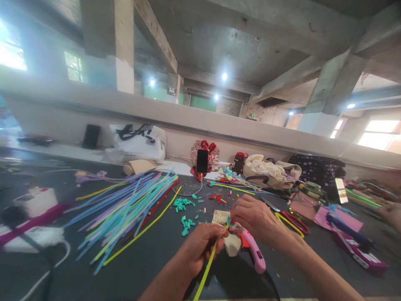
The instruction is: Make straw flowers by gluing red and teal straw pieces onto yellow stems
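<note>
Yellow, one stem [206, 271] is pinched at near centre between thumb and fingers of the left hand [202, 244], its near end cut off; the right hand [253, 214] arches over the tip, fingers bent down, whether gripping I cannot tell; one pink glue gun [258, 261], partly hidden, and one pair of scissors [278, 210] lie to the right

Daylight hard at far left: window [11, 46] burnt to white, bluish haze spilling around it. Second bright window [380, 136] at right. Ceiling lamps [224, 77] small, haloed, glaring; ceiling [206, 37] dim grey. Table [125, 280] dark but readable. Left hand [203, 244] and right hand [252, 214] passably clear, fine detail soft; deeper shadow on the table beneath them. Left edge smeared, stretched. Far-right co-worker's hand [391, 215] blurred. Right pillar [328, 92] leans, wide-lens fashion. Phone screen [341, 190] at right glows pale.
</note>
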The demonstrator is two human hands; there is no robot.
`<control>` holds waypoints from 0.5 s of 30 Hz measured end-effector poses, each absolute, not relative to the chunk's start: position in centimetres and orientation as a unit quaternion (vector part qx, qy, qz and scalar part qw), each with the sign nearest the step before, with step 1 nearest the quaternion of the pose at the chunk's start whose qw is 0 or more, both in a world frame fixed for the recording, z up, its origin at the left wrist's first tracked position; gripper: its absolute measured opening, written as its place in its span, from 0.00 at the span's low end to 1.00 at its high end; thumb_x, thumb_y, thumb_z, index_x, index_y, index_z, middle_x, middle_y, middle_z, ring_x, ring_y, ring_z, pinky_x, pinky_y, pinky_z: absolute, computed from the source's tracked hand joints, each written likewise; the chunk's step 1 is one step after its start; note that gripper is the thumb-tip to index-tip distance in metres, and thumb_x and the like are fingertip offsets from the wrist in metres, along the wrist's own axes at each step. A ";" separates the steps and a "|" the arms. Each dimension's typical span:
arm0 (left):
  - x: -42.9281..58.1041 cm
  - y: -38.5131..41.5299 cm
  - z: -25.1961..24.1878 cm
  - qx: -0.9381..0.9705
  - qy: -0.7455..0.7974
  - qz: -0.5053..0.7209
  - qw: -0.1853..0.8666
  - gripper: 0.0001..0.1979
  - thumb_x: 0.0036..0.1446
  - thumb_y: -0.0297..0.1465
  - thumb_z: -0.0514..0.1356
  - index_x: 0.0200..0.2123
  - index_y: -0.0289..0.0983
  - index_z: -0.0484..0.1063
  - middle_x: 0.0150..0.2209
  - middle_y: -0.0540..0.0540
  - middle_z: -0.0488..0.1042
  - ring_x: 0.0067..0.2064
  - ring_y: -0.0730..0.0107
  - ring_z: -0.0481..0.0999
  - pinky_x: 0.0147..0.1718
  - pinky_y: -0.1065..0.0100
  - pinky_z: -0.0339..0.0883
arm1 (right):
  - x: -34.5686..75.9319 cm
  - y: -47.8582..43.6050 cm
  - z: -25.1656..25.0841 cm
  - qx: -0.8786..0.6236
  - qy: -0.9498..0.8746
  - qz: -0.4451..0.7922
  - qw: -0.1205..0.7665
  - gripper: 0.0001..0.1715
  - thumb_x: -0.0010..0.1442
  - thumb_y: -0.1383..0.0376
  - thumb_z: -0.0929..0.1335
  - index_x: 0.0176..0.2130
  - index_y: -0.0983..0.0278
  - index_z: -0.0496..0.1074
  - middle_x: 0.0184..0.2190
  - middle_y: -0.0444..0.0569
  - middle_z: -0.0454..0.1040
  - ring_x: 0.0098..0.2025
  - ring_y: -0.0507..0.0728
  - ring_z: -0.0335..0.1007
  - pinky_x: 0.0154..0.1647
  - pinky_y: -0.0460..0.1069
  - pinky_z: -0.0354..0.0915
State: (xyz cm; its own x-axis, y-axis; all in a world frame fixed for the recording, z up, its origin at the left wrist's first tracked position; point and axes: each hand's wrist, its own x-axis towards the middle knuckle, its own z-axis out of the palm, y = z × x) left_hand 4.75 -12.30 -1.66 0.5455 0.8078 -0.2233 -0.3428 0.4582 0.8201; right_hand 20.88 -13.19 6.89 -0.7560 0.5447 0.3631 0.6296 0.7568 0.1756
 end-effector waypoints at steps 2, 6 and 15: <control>4.7 -12.3 -1.6 0.373 0.313 0.361 0.796 0.08 0.39 0.31 0.58 0.18 0.32 0.66 0.09 0.54 0.61 0.09 0.86 0.52 0.09 0.79 0.36 | 21.0 -13.2 6.8 -0.315 -0.927 -0.143 0.147 0.12 0.59 0.71 0.59 0.29 0.63 0.69 0.28 0.46 0.72 0.34 0.53 0.62 0.35 0.48 0.58; 4.8 -12.3 -1.6 0.370 0.319 0.365 0.793 0.07 0.39 0.31 0.58 0.17 0.32 0.66 0.10 0.54 0.62 0.10 0.86 0.52 0.09 0.79 0.38 | 20.9 -13.3 7.0 -0.316 -0.928 -0.139 0.139 0.12 0.59 0.71 0.60 0.30 0.63 0.69 0.28 0.47 0.72 0.33 0.53 0.63 0.35 0.48 0.59; 4.6 -12.6 -1.1 0.391 0.298 0.396 0.775 0.08 0.42 0.32 0.59 0.19 0.33 0.67 0.11 0.55 0.62 0.10 0.85 0.51 0.09 0.78 0.37 | 22.2 -13.4 6.2 -0.371 -0.881 -0.089 0.281 0.16 0.58 0.71 0.59 0.46 0.64 0.66 0.41 0.52 0.70 0.43 0.55 0.64 0.42 0.49 0.61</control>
